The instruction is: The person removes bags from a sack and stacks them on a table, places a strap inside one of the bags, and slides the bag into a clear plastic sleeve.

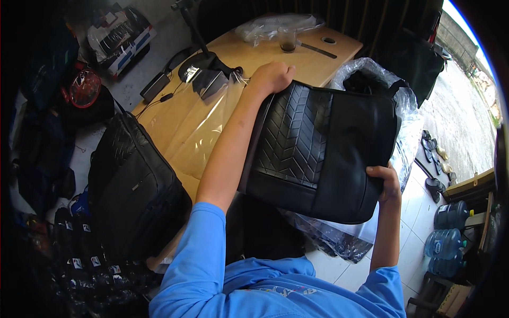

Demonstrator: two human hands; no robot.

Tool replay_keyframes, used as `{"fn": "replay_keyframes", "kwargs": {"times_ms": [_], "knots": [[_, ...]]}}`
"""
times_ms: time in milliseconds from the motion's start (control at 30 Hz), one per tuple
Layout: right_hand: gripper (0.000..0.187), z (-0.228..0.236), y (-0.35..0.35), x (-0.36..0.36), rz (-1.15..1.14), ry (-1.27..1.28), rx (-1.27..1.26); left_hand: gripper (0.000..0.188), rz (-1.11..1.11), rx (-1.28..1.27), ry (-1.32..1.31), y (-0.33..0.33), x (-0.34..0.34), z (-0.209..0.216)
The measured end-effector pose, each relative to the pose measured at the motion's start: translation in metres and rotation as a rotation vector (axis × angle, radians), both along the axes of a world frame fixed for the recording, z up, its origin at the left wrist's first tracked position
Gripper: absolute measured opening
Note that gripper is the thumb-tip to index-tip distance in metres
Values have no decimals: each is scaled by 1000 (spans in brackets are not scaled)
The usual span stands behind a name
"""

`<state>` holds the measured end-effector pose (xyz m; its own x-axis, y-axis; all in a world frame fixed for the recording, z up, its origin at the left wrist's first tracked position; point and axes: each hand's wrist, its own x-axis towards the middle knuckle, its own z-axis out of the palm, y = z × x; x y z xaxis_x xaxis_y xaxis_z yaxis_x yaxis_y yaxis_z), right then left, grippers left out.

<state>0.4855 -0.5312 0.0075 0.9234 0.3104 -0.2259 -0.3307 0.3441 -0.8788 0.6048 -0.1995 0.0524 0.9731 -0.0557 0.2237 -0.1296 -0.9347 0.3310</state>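
Note:
Tilted on its side before me is a black backpack (347,138) with an embossed chevron panel on its front. My left hand (275,77) is closed at the far end of its edge; the fingers partly hide what they grip there. My right hand (389,180) clasps the rounded near-right side, thumb on the front face and fingers out of sight behind. Beneath my left forearm, a clear plastic sheet or bag (207,135) lies over the wooden table (159,122). A second black bag (132,185) with a similar textured panel stands to my left.
A glass with dark liquid (287,40), crumpled clear plastic (275,24) and a black stand (204,61) occupy the table's far part. Plastic-wrapped goods (411,116) sit right of the backpack. Large blue water bottles (446,244) and footwear (435,153) are on the right floor.

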Motion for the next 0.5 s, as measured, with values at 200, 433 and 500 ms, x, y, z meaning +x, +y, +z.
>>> {"fn": "replay_keyframes", "kwargs": {"times_ms": [200, 433, 500], "knots": [[49, 3, 0, 7, 42, -25, -134, 50, -22, -11, 19, -10, 0, -8], [53, -44, -26, 2, 124, 94, 263, 49, -132, -57, -55, 14, -7, -35], [52, -53, -24, 8, 101, 120, 134, 48, -121, -58, -129, 4, -15, -42]]}}
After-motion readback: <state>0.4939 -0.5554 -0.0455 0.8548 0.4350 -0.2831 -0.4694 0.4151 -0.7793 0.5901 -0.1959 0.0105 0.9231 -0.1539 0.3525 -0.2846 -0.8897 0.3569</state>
